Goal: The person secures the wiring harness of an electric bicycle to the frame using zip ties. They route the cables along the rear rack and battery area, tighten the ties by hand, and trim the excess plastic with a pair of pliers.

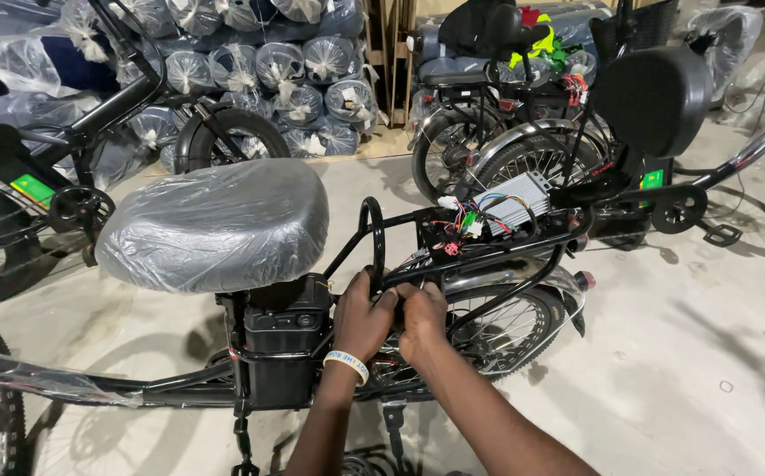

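Left hand (362, 319), white wristband on, curls its fingers tight round the black rack tube (453, 264) just behind the plastic-wrapped saddle (215, 225). The black battery box (282, 339) sits at nine o'clock from it. Right hand (419, 319) presses in alongside, knuckles touching, closed on the same frame spot (what the fingertips pinch is hidden). At one o'clock from the hands, the silver controller (516, 198) lies on the rack with coloured wires (460, 225) spilling out. My read: steady the tube with one hand, work small with the other, keep clear of the wires.
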